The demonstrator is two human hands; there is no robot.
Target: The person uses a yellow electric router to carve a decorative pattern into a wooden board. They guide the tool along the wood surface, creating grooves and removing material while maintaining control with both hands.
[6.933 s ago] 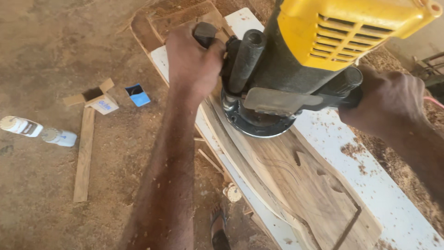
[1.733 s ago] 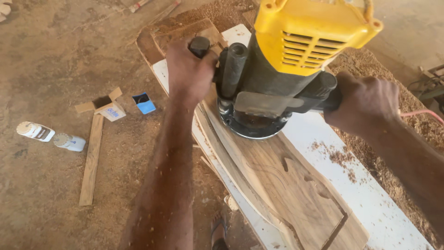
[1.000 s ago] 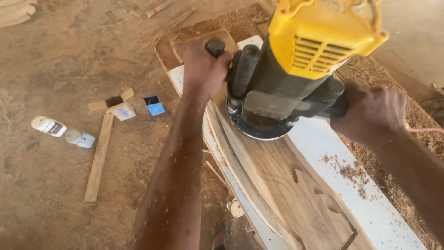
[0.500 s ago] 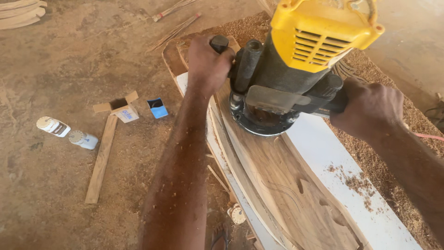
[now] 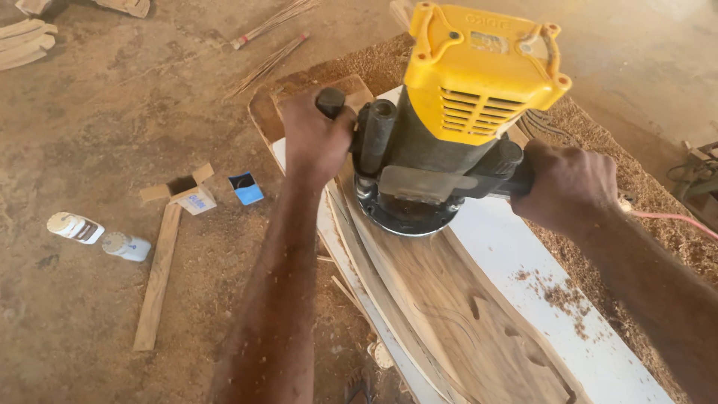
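Observation:
A yellow-topped black router (image 5: 449, 127) stands with its round base on a long curved wooden piece (image 5: 456, 307). My left hand (image 5: 314, 138) is wrapped around the router's left black handle. On the other side, my right hand (image 5: 565, 183) grips the right handle. The wooden piece lies on a white board (image 5: 568, 329) and shows carved grooves and cut shapes nearer to me. Sawdust is scattered on the white board by my right forearm.
On the dirt floor to the left lie a wooden strip (image 5: 157, 277), a small open cardboard box (image 5: 187, 194), a blue packet (image 5: 246, 188) and two white bottles (image 5: 97, 236). Sawdust (image 5: 598, 150) is heaped to the right. A red cable (image 5: 673, 218) runs off right.
The router and both hands have moved along the wooden piece away from me, toward its far end. More carved wood shows behind the tool. Both grips stay the same.

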